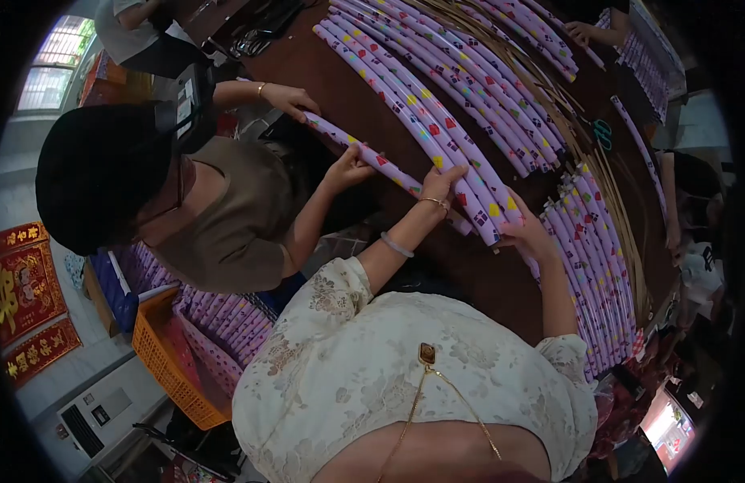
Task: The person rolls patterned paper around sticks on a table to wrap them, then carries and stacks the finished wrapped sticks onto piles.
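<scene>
Several long lilac wrapping paper rolls (417,105), printed with coloured gift boxes, lie side by side in front of me on the dark brown table (501,302). My left hand (442,185) is closed on a wrapping paper roll, its thumb across the top. At the near ends of the same rolls, my right hand (527,232) grips from the right side, its fingers partly hidden. To my left, a co-worker in a brown shirt holds a separate wrapping paper roll (352,146) with both hands, the co-worker's hand (350,167) close to my left wrist.
More wrapping paper rolls (586,274) are stacked at my right, beside long brown strips (610,201). Teal-handled scissors (602,134) lie beyond. An orange crate (167,362) with rolls stands at lower left. Other people sit around the table.
</scene>
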A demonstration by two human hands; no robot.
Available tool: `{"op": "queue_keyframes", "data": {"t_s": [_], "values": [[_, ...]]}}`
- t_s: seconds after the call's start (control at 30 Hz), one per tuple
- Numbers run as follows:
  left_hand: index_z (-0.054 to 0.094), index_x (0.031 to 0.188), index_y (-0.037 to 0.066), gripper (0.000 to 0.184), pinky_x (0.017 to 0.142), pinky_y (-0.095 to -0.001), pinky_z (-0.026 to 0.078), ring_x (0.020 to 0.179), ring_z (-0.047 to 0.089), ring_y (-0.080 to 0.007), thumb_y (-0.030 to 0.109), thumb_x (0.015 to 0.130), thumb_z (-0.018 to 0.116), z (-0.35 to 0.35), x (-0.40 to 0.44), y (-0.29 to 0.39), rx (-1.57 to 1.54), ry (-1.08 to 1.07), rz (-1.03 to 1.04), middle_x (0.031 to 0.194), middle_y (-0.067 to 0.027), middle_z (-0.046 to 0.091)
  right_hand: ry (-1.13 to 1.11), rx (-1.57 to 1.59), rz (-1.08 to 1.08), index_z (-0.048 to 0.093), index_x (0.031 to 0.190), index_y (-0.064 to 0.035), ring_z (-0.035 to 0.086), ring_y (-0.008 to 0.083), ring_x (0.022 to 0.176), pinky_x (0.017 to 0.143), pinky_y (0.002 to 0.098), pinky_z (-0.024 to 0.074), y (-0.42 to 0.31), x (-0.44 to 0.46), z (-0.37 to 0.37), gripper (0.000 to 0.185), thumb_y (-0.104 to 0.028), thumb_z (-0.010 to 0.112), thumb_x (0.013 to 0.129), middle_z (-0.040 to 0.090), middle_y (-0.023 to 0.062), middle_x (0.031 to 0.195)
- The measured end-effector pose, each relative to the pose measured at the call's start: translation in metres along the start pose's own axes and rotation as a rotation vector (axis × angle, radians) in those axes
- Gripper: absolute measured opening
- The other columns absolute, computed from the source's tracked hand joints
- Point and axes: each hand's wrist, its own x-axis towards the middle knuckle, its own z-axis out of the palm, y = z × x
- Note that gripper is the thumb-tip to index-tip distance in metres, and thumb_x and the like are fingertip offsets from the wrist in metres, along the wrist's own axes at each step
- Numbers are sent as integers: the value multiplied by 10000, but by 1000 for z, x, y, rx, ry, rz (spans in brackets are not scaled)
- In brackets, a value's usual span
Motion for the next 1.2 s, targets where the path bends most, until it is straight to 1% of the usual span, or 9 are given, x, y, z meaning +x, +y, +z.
{"op": "queue_keyframes", "data": {"t_s": [0.27, 0.37, 0.43, 0.53, 0.63, 0.7, 0.87, 1.03, 1.2], "values": [[467, 1024, 4, 333, 798, -369, 474, 876, 563, -224, 30, 727, 618, 2, 6, -4, -31, -80, 22, 948, -98, 561, -219, 596, -18, 240, 1306, -89, 459, 304, 1072, 752, 485, 468, 45, 5, -32, 594, -370, 479, 841, 382, 165, 1242], [466, 1016, 7, 353, 758, -340, 484, 843, 570, -217, 12, 704, 630, -3, 14, -9, -67, -45, 36, 921, -91, 564, 66, 555, -69, 264, 1291, -86, 497, 307, 1024, 695, 446, 494, 43, 3, -6, 573, -372, 478, 843, 414, 168, 1219], [467, 1014, 8, 354, 762, -336, 481, 844, 567, -212, 17, 703, 634, -6, 19, -11, -64, -57, 29, 919, -88, 563, 74, 553, -70, 294, 1272, -45, 488, 280, 1045, 817, 522, 428, 50, 6, -10, 545, -361, 450, 856, 445, 151, 1196], [470, 1018, 10, 359, 785, -323, 465, 861, 554, -192, 16, 702, 640, -4, 11, -8, -53, -70, 28, 920, -76, 556, 146, 407, -87, 328, 1238, -41, 550, 245, 930, 719, 449, 503, 56, 11, -16, 487, -123, 518, 797, 495, 131, 1107], [472, 1032, 19, 348, 789, -319, 458, 873, 546, -184, 73, 732, 640, -7, 12, -4, -17, -90, 19, 934, -69, 554, 187, 349, -164, 328, 1238, -38, 554, 240, 913, 716, 433, 508, 52, 9, -10, 509, -95, 531, 774, 495, 129, 1101], [453, 1086, 16, 381, 876, -358, 403, 952, 508, -219, 243, 806, 575, -12, 17, 5, -127, -186, -128, 982, -91, 542, 183, 328, -153, 328, 1241, -44, 544, 246, 938, 730, 433, 502, 51, 8, -11, 512, -111, 531, 776, 485, 130, 1121], [498, 1034, 47, 398, 837, -380, 416, 901, 518, -195, 362, 800, 562, -32, 54, 66, -321, -131, -11, 944, -47, 543, 124, 594, -156, 321, 1257, -59, 500, 264, 1028, 775, 449, 475, 52, 7, -15, 504, -205, 500, 809, 445, 125, 1192], [466, 1116, 50, 478, 943, -451, 329, 1054, 458, -285, 382, 787, 567, -26, 97, 116, -331, -49, 196, 1102, -109, 512, 102, 646, -237, 327, 1273, -84, 463, 243, 1078, 830, 346, 438, 42, 2, 0, 482, -274, 431, 842, 419, 111, 1226], [353, 1211, -11, 634, 962, -481, 298, 1084, 427, -366, 377, 765, 584, -38, 130, 120, -364, -424, 113, 1168, -211, 456, 115, 741, -299, 372, 1240, -88, 459, 240, 1081, 863, 362, 408, 54, 6, -3, 456, -327, 410, 853, 426, 99, 1218]]}}
